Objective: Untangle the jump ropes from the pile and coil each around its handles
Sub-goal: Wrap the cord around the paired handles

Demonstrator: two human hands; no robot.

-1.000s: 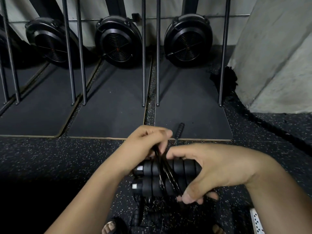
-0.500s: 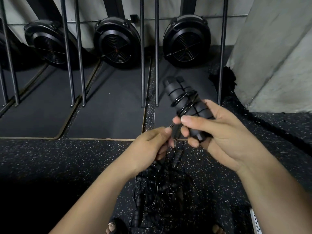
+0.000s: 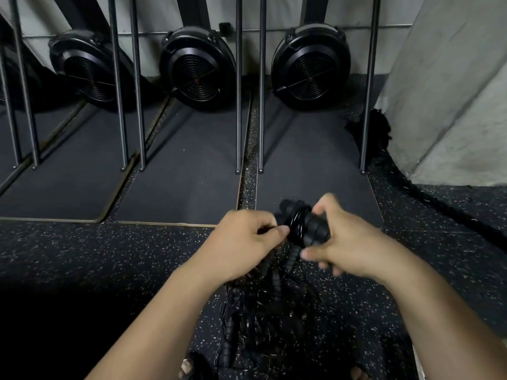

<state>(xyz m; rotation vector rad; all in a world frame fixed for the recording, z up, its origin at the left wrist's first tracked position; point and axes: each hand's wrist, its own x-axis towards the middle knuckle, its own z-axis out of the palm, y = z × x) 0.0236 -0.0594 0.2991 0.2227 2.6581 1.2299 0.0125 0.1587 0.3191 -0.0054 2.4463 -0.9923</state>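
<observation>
Right hand (image 3: pixel 348 242) is clamped around a pair of black jump-rope handles (image 3: pixel 307 229) with cord already coiled round them, held above the edge of a dark floor mat (image 3: pixel 315 171). Left hand (image 3: pixel 247 239) is closed in a pinch on the cord right beside the coil — exactly which strand is hard to tell, some motion blur. From under both hands more cord and loose handles hang into the tangled pile (image 3: pixel 263 311) on the speckled rubber floor (image 3: pixel 82 256). Main risk: the pinched strand looks continuous with the pile, so pulling or wrapping it could drag other ropes up and tighten knots. Also the coil could slip off the handle ends if the right grip loosens — the wraps sit near one end. A bare foot (image 3: pixel 188 367) close to the pile could snag cord.
</observation>
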